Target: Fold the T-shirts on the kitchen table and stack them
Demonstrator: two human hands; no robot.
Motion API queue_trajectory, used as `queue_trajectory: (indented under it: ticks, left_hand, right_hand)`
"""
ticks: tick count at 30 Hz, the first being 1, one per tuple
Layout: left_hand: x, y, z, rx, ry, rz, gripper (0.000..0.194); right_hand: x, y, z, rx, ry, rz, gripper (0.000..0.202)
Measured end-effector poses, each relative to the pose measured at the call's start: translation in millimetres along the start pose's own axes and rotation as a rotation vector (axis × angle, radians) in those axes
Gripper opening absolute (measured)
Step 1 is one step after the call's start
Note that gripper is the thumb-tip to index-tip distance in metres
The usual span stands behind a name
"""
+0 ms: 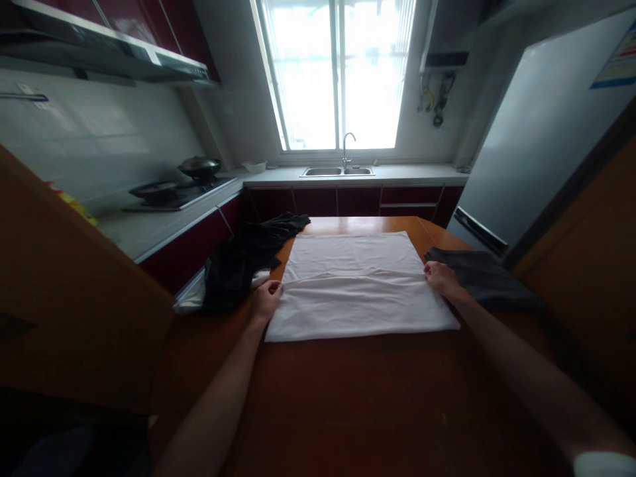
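A white cloth garment (360,301), probably a shirt, lies flat on the wooden table (348,391), with its near part folded over toward the far side. The folded edge runs across its middle between my hands. My left hand (268,299) pinches this edge at the left side of the garment. At the right side, my right hand (441,277) pinches the other end of the same edge. The fingers of both hands are closed on the fabric.
Black clothes (233,265) lie heaped at the table's left, with some white cloth among them. A dark grey folded cloth (481,275) lies on the right, near the fridge (541,132). Beyond the table are a counter with a sink (322,171) and a stove with pans (199,167).
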State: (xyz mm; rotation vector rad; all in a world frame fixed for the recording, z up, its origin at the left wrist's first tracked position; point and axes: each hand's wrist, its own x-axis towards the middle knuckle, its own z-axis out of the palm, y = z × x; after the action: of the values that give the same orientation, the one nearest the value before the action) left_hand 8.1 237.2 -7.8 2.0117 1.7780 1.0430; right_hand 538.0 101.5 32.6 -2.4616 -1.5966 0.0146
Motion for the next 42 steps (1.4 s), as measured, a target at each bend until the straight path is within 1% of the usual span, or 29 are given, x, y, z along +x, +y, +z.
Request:
queue_trajectory:
  ticks: [2,4,6,7,8,10,12,13,15,17,19,21,23,24,26,27,28,30,32,33,35,39,42]
  left_hand:
    - [2.2,-0.3,-0.1,0.012,0.002,0.008,0.025]
    - [2.4,5.8,-1.5,0.049,0.037,0.047,0.030]
    - [-1.5,19.8,-1.2,0.116,0.068,0.144,0.036]
    - [-5.6,29.3,0.6,0.151,0.064,0.208,0.038]
    - [-11.2,39.8,3.7,0.183,0.042,0.277,0.039]
    - [-26.2,60.2,12.9,0.235,-0.049,0.393,0.043]
    - [-42.8,74.7,23.2,0.303,-0.171,0.457,0.048]
    - [-50.1,78.4,27.6,0.344,-0.237,0.467,0.051]
    - [-60.1,79.3,33.3,0.412,-0.353,0.448,0.055]
    - [-63.2,75.0,34.4,0.450,-0.413,0.423,0.057]
    - [-61.9,71.5,32.1,0.467,-0.419,0.416,0.058]
    - [-60.3,73.5,28.3,0.475,-0.413,0.418,0.057]
    - [-62.1,83.2,25.6,0.475,-0.393,0.422,0.057]
    - [-64.8,90.5,25.7,0.466,-0.376,0.439,0.057]
    - [-74.3,107.4,29.8,0.431,-0.348,0.507,0.057]
    - [-80.7,115.4,33.7,0.410,-0.350,0.552,0.057]
    - [-87.5,122.2,38.5,0.394,-0.369,0.594,0.057]
    - [-100.1,130.2,48.7,0.389,-0.439,0.642,0.057]
    - [-106.8,131.3,56.9,0.398,-0.517,0.653,0.058]
    - [-106.7,130.5,59.8,0.397,-0.541,0.648,0.059]
    - [-99.2,129.7,63.8,0.384,-0.549,0.618,0.058]
    - [-68.9,138.3,73.1,0.388,-0.471,0.537,0.053]
    - [-53.2,143.3,84.1,0.423,-0.435,0.486,0.053]
  right_hand:
    - [-5.5,-5.7,4.0,-0.041,0.011,-0.006,0.018]
    - [-13.5,-14.2,7.0,-0.080,0.047,-0.010,0.022]
    - [-24.4,-26.8,11.5,-0.114,0.097,-0.040,0.028]
    - [-30.6,-34.7,15.1,-0.122,0.120,-0.070,0.032]
    - [-37.0,-43.2,19.9,-0.124,0.137,-0.104,0.038]
    - [-48.9,-59.8,32.0,-0.105,0.138,-0.154,0.051]
    - [-57.4,-71.8,44.7,-0.073,0.085,-0.139,0.061]
    - [-60.0,-74.7,50.0,-0.057,0.056,-0.127,0.064]
    - [-62.5,-73.9,56.6,-0.039,0.017,-0.112,0.066]
    - [-62.5,-65.9,57.9,-0.047,0.030,-0.092,0.068]
    - [-61.6,-54.9,55.8,-0.060,0.053,-0.059,0.069]
    - [-60.3,-46.6,53.0,-0.058,0.048,-0.038,0.070]
    - [-59.7,-46.2,50.8,-0.037,0.059,-0.045,0.070]
    - [-60.4,-50.0,50.2,-0.020,0.082,-0.056,0.070]
    - [-64.6,-64.8,49.6,0.035,0.133,-0.117,0.068]
    - [-68.4,-74.6,49.8,0.065,0.138,-0.167,0.066]
    - [-73.2,-85.0,50.1,0.089,0.118,-0.230,0.065]
    - [-83.9,-103.2,51.4,0.107,0.024,-0.357,0.064]
    - [-92.5,-114.4,52.3,0.097,-0.078,-0.415,0.065]
    - [-94.9,-117.1,52.3,0.092,-0.110,-0.417,0.066]
    - [-94.5,-119.4,50.4,0.099,-0.112,-0.398,0.065]
    - [-78.3,-127.2,43.5,0.147,-0.074,-0.387,0.060]
    - [-63.4,-136.3,43.7,0.141,-0.096,-0.346,0.060]
